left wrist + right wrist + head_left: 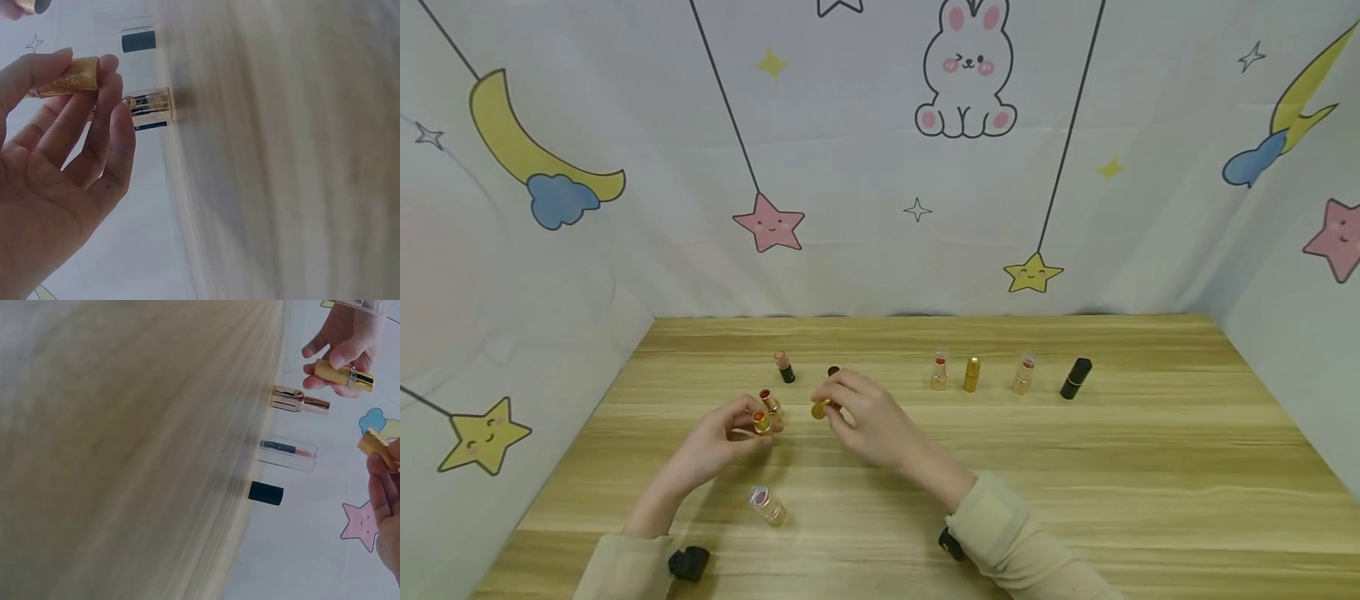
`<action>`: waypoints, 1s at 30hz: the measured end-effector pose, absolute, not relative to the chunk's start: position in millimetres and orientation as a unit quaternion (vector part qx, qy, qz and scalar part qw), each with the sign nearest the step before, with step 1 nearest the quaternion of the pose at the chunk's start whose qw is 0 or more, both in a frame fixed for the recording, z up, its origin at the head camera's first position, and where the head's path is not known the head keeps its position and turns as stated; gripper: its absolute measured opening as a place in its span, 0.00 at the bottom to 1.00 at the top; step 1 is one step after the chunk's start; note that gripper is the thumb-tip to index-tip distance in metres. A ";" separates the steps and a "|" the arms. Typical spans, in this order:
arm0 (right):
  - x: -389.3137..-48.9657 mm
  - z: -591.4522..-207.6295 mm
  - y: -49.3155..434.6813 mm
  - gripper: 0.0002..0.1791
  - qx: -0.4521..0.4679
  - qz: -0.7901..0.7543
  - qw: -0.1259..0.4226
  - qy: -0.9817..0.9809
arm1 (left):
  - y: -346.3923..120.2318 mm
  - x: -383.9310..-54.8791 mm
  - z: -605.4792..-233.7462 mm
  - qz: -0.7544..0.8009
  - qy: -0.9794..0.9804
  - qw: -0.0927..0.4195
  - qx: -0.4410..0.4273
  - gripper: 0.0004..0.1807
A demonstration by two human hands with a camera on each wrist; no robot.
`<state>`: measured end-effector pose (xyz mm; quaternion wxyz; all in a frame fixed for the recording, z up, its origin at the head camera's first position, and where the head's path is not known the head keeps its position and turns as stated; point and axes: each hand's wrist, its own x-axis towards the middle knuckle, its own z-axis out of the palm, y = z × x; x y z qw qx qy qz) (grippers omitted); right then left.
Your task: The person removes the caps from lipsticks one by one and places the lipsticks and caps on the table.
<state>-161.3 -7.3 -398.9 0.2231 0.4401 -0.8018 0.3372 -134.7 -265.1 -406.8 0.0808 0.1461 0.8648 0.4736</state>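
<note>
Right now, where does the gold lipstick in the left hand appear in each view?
Head: the gold lipstick is left of centre, below mid-height, in the left hand.
Left wrist: the gold lipstick is at upper left.
Right wrist: the gold lipstick is at upper right.
Shared landmark: the rose-gold lipstick standing near that hand.

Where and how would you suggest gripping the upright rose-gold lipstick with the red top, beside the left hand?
I'd pinch its wide lower casing, coming from the person's right: it stands upright, its narrower red top seems uncapped, and the left hand sits close on its left.
</note>
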 end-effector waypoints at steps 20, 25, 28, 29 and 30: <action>-157.4 -391.2 -20.3 0.07 0.418 0.191 0.061 -0.886 | -258.7 -137.6 -410.3 0.378 0.913 0.048 0.145 0.11; -158.6 -390.1 -24.1 0.06 0.431 0.142 0.057 -0.889 | -257.7 -137.6 -409.8 0.370 0.917 0.050 0.139 0.11; -159.3 -390.7 -26.8 0.05 0.433 0.123 0.053 -0.892 | -257.0 -137.2 -409.4 0.367 0.918 0.059 0.139 0.11; -159.4 -390.9 -27.8 0.05 0.433 0.116 0.051 -0.892 | -256.8 -137.1 -409.2 0.366 0.918 0.062 0.139 0.11; -159.3 -390.7 -28.8 0.06 0.433 0.110 0.050 -0.893 | -256.6 -136.8 -408.9 0.364 0.919 0.065 0.138 0.11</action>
